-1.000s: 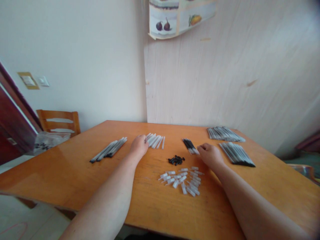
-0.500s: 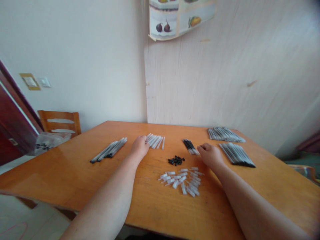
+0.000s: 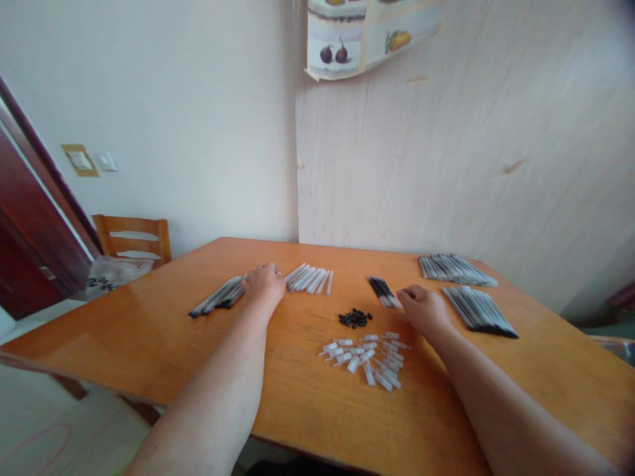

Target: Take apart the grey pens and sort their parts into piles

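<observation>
My left hand (image 3: pixel 265 284) lies knuckles-up on the wooden table (image 3: pixel 149 344), its fingers curled under, at the right end of a row of grey pens (image 3: pixel 215 297). A row of clear tubes (image 3: pixel 308 279) lies just to its right. My right hand (image 3: pixel 425 309) rests with curled fingers against the near end of a small bunch of black refills (image 3: pixel 381 289). What either hand holds is hidden. Between the hands sits a heap of small black pieces (image 3: pixel 354 318), and nearer me several clear caps (image 3: pixel 370 357).
Two bundles of grey pens (image 3: pixel 454 268) (image 3: pixel 479 309) lie at the far right of the table. A wooden chair (image 3: pixel 133 238) and a plastic bag (image 3: pixel 116 272) stand beyond the left edge, with a dark door (image 3: pixel 30 238) beside them. A fruit poster (image 3: pixel 367 33) hangs on the wall.
My left hand has slid left from the clear tubes to the end of the grey pens. The right hand has stayed by the refills. The view has shifted slightly.
</observation>
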Tool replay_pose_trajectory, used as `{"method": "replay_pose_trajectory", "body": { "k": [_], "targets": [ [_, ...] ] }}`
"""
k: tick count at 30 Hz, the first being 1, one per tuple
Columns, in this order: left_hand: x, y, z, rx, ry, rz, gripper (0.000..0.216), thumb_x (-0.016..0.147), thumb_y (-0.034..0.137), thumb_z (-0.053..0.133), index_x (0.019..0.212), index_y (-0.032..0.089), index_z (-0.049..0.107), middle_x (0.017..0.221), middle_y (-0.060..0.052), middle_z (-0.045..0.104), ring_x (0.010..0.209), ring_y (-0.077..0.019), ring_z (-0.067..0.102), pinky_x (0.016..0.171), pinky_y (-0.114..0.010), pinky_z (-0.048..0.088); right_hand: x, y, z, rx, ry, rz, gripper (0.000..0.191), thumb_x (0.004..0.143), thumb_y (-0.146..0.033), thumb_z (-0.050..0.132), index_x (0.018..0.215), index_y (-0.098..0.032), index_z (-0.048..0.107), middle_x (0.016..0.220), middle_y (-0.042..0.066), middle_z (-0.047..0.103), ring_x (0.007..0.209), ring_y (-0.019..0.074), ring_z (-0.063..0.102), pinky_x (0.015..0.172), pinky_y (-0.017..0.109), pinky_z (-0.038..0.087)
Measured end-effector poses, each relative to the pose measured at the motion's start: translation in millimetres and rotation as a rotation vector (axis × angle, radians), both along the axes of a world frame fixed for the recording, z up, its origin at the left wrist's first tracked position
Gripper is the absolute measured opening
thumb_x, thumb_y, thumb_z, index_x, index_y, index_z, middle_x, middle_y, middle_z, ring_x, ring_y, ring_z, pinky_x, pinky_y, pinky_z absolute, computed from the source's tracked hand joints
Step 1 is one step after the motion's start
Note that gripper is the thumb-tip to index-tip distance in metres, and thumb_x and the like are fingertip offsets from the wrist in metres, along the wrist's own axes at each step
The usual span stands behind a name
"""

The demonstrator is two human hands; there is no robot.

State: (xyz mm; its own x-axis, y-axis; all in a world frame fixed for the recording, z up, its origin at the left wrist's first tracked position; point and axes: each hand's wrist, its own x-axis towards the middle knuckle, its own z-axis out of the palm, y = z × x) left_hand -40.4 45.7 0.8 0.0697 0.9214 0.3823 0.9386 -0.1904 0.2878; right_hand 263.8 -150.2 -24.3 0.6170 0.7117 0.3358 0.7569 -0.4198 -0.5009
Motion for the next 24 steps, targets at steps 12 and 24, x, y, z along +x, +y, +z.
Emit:
{"method": "replay_pose_trajectory", "body": {
  "k": [12,24],
  "targets": [
    [-19.7,12.2,-8.3,-0.132,-0.018,0.244,0.038,0.083,0.027,0.042,0.117,0.02,0.058,0.125,-0.018,0.057,0.12,-0.0368,0.046,0.094,-0.058,0.032,-3.5,-0.3,3.8,-0.008,0.011,0.026,0.03,0.082,-0.037,0.048,0.078,-0.018,0.07,0.074,0.008,0.068,0.07,0.018,0.058,0.057,0.025,0.032],
    [-20.8,10.2,-9.6,-0.126,0.062,0.204,0.033,0.082,0.022,0.042,0.107,0.022,0.064,0.119,-0.016,0.061,0.116,-0.0347,0.049,0.089,-0.052,0.037,-7.3,-1.7,5.5,-0.01,0.025,0.025,0.03,0.082,-0.038,0.047,0.077,-0.019,0.069,0.071,0.007,0.067,0.069,0.0179,0.058,0.057,0.025,0.032]
  ]
}}
